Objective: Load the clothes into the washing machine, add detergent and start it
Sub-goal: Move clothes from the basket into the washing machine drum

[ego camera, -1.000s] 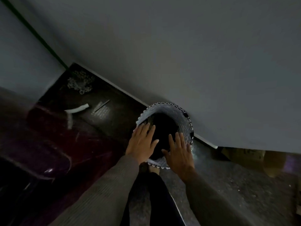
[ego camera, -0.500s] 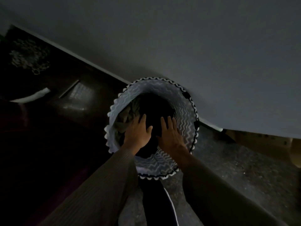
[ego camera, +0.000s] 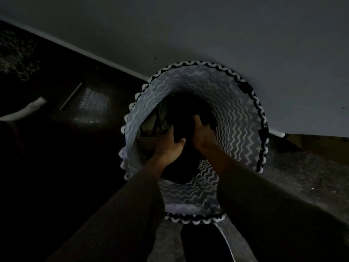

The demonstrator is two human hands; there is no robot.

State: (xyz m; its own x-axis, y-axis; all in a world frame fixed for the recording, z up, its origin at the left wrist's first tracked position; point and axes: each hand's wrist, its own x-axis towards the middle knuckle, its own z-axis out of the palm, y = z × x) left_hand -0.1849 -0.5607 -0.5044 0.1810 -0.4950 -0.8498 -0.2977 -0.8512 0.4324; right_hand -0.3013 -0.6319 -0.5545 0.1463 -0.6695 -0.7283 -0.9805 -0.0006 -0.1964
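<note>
A round laundry basket (ego camera: 238, 118) with a grey zigzag lining and a black-and-white scalloped rim stands on the floor against the wall. Dark clothes (ego camera: 185, 110) fill its bottom, with an olive garment (ego camera: 151, 125) at the left side. Both my hands are deep inside it. My left hand (ego camera: 169, 143) grips the dark cloth, fingers curled into it. Beside it, my right hand (ego camera: 202, 132) also digs its fingers into the same dark clothes. The scene is very dim and the fingertips are hidden in the fabric.
A dark machine or cabinet top (ego camera: 62, 114) lies to the left, with a white curved hose or handle (ego camera: 26, 110) and a label (ego camera: 92, 106). A pale wall (ego camera: 226, 31) rises behind the basket. Grey speckled floor (ego camera: 292, 176) spreads to the right.
The view has closed in on the basket. Both hands went from lying flat over its opening to reaching deep inside and curling into the dark clothes.
</note>
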